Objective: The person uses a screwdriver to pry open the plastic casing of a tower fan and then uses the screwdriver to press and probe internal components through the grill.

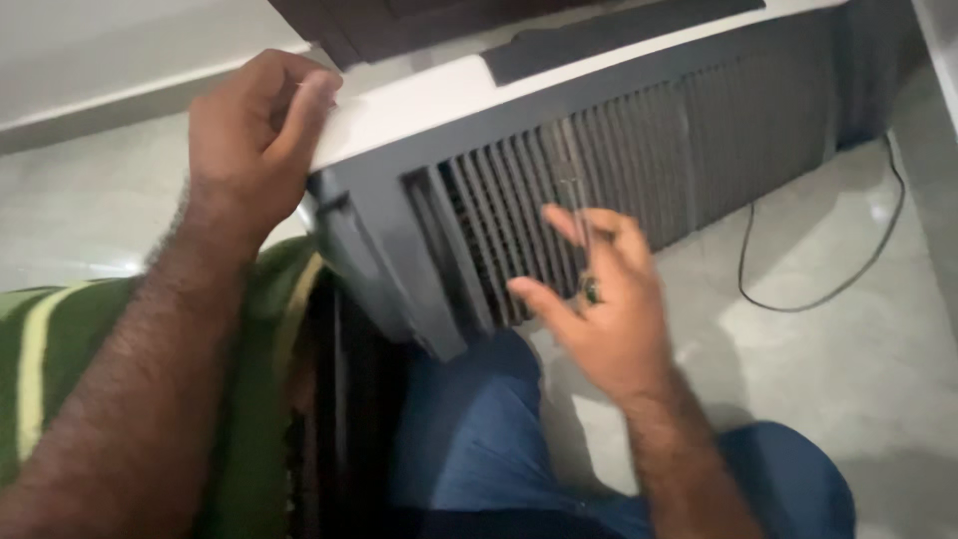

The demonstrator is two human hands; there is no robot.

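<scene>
On the tiled floor (798, 329), an air cooler (599, 130) leans against the person's knees; left hand (254, 125) clamped on its white top corner, right hand (599, 299) spread open before the louvred grille (519, 220), pinching a thin screwdriver (579, 235). Behind trails a cable (798, 299).

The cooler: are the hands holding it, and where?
The left hand grips the cooler's white top corner. The right hand pinches a thin tool, blurred, by its handle.

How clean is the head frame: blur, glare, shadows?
Head view: right hand motion-blurred, the thin tool it holds barely legible; left hand sharper on the white-topped grey louvred cooler; soft glare on the pale tiled floor; dim indoor light, deep shadow beneath the cooler.
</scene>
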